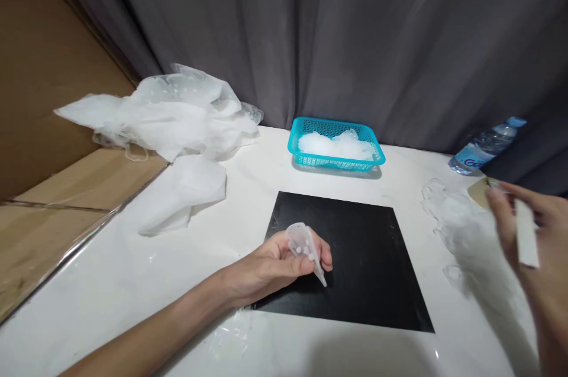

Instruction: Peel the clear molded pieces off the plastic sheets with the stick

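My left hand (266, 267) is closed around a small translucent plastic part (303, 241) with short round pegs on its face. It holds this tilted above a black mat (364, 264). Off to the right, my right hand (548, 229) grips a white bar-shaped tool (526, 235); motion blur hides its exact kind. Just beyond those fingers is a tan piece (479, 192), partly covered by the hand. Under and beside that hand lies a spread of clear, thin plastic pieces (461, 223).
A turquoise basket (337, 162) at the back holds white translucent pieces (337, 145). A water bottle (481, 149) leans at the back right. Crumpled white plastic bags (177, 116) pile up at the left, beside cardboard (84, 181). Grey curtain (266, 28) hangs behind the white table (177, 282).
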Available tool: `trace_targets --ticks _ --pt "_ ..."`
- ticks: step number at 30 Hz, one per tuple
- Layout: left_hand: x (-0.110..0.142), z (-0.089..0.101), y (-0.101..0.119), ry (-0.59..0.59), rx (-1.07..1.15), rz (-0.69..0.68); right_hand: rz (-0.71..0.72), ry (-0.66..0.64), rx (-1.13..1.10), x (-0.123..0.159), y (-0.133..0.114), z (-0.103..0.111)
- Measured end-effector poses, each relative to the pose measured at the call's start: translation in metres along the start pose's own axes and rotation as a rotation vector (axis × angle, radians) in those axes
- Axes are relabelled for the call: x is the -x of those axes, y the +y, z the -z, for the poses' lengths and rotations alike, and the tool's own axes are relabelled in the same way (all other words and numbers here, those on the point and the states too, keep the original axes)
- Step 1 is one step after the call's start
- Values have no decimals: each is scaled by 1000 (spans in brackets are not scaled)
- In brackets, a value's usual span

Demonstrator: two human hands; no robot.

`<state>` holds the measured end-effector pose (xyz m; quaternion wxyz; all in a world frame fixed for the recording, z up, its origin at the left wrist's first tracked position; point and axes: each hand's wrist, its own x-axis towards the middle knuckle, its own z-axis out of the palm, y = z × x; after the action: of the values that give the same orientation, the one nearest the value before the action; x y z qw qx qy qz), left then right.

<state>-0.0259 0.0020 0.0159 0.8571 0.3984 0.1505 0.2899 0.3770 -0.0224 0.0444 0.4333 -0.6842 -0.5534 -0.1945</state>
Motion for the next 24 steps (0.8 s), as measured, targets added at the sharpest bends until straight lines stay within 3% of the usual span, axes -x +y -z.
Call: trace_targets --ticks 5,9,15,24 --pt "-2 -3 0 43 -32 33 197 -258 -355 37 -93 -23" --pt "-4 -4 2 172 -269 42 270 -477 -613 79 -137 -28" --pt "-4 -8 5 173 -505 33 140 -564 -845 105 -158 -32" --pt "-3 -8 9 154 -746 -84 308 -324 -767 112 -156 -34"
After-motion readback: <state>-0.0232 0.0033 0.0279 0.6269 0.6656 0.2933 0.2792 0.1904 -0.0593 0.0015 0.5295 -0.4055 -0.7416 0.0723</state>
